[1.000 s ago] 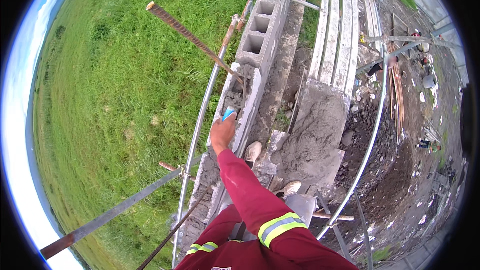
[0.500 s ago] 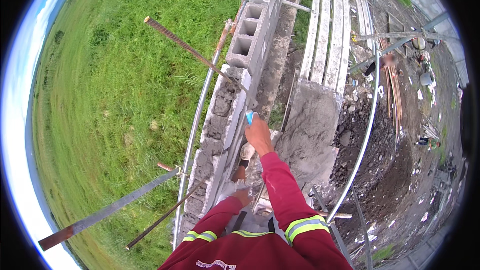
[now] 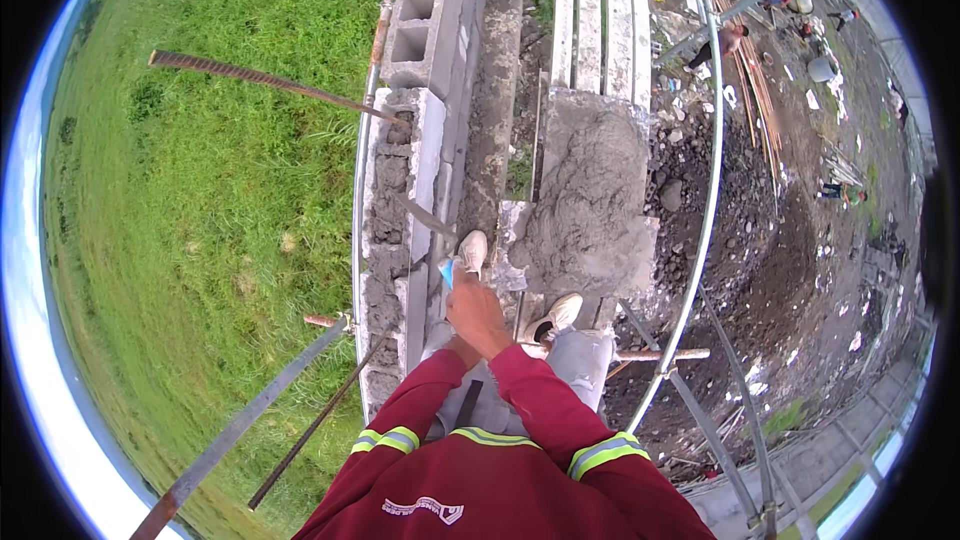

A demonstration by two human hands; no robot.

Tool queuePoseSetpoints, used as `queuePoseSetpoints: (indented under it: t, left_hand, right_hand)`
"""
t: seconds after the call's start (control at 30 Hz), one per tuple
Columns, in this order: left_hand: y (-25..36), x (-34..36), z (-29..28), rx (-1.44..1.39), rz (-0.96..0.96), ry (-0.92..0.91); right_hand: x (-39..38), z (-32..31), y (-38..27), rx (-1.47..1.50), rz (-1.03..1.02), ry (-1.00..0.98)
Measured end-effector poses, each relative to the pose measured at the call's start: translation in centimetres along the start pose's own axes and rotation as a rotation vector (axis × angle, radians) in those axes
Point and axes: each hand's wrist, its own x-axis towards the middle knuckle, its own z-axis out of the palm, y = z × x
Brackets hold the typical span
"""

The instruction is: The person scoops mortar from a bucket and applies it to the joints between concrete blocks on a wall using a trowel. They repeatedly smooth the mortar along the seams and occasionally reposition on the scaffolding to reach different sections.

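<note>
My right hand (image 3: 476, 315) is closed round the blue handle of a trowel (image 3: 432, 217). Its grey blade points away from me, over the inner edge of the block wall (image 3: 424, 155). Wet mortar (image 3: 390, 202) lies along the top of the near blocks; whether the blade touches it I cannot tell. My left hand (image 3: 461, 348) is low beside the wall, mostly behind my right wrist, and its fingers are hidden. To the right, a heap of grey mortar (image 3: 592, 205) sits on a board over the planks.
A rusty rebar (image 3: 270, 82) sticks out of the wall over the grass, with another bar (image 3: 318, 424) nearer me. Scaffold pipes (image 3: 708, 210) run along both sides. Long planks (image 3: 612, 20) stretch ahead. Below right, several people stand near gravel (image 3: 690, 210).
My right hand has drawn the trowel back toward me and left, and the blade now shows over the wall's edge. The view has swung right. My left hand is now mostly covered.
</note>
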Motion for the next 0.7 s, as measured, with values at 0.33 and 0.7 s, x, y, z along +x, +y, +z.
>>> queuePoseSetpoints:
  t: [0.33,0.7]
  left_hand:
    - [-0.6,2.4,1.2,0.207,-0.249,0.052]
    - [-0.3,4.1,1.0,0.083,-0.185,0.166]
  right_hand:
    - [-4.8,17.7,39.1,0.894,0.992,0.800]
    - [6.3,39.1,48.5,1.167,1.392,0.854]
